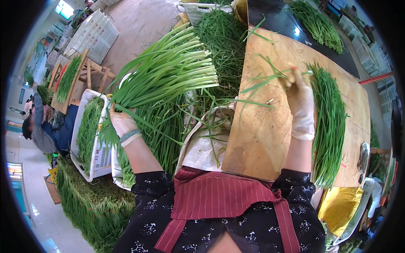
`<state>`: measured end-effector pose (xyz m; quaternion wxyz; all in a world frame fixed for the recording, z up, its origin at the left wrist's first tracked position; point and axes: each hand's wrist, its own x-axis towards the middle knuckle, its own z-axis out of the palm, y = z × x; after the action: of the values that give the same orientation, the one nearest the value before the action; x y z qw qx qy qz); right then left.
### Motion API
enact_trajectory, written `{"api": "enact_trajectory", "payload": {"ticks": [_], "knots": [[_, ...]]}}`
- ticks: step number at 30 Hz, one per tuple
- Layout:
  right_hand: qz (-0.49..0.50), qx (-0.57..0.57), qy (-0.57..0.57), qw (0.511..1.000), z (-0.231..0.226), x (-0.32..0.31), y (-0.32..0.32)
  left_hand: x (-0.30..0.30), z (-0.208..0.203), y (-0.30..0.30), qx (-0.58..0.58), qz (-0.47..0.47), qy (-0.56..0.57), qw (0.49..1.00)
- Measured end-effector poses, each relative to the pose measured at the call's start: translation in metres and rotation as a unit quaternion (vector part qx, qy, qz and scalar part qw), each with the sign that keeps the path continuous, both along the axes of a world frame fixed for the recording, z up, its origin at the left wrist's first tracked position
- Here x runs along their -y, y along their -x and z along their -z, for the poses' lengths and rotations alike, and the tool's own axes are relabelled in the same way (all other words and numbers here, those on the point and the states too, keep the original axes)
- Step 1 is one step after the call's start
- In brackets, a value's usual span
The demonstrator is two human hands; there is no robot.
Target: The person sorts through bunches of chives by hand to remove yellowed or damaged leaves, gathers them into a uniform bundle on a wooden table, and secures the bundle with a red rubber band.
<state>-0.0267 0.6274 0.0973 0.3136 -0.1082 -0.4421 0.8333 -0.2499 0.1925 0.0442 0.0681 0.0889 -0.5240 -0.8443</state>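
My left hand (122,122), in a pale glove with a greenish band at the wrist, is closed round the leafy end of a thick bunch of garlic chives (168,69). Their pale cut ends point right. Above the wooden board (257,139), my right hand (300,99), also gloved, pinches a few loose chive leaves (273,72) between thumb and fingers. Right of that hand, a long pile of chives (329,126) lies on the board. A few stray leaves lie across the board's left edge.
Chive-filled white crates (90,139) stand at left, beside a big heap of greens (90,206). Loose leaves (221,42) pile up beyond the bunch. More chives (318,25) rest on a dark tabletop (274,17). A seated person (46,126) is at far left.
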Motion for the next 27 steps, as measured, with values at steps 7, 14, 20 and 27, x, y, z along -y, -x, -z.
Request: {"api": "enact_trajectory", "payload": {"ticks": [7, 14, 20, 27], "knots": [[-0.078, 0.167, -0.432, 0.883, 0.012, 0.093, 0.075, -0.025, -0.009, -0.017, -0.008, -0.049, 0.199, 0.979], [-0.026, 0.091, -0.662, 0.743, 0.000, 0.134, 0.024, 0.007, 0.013, 0.008, 0.062, 0.011, -0.186, 0.981], [-0.050, 0.032, -0.568, 0.821, -0.014, 0.114, 0.002, -0.015, 0.010, 0.003, 0.043, -0.020, 0.013, 0.999], [0.108, -0.103, 0.138, 0.979, -0.059, 0.047, 0.008, -0.012, 0.002, -0.014, -0.007, 0.006, 0.173, 0.985]]}}
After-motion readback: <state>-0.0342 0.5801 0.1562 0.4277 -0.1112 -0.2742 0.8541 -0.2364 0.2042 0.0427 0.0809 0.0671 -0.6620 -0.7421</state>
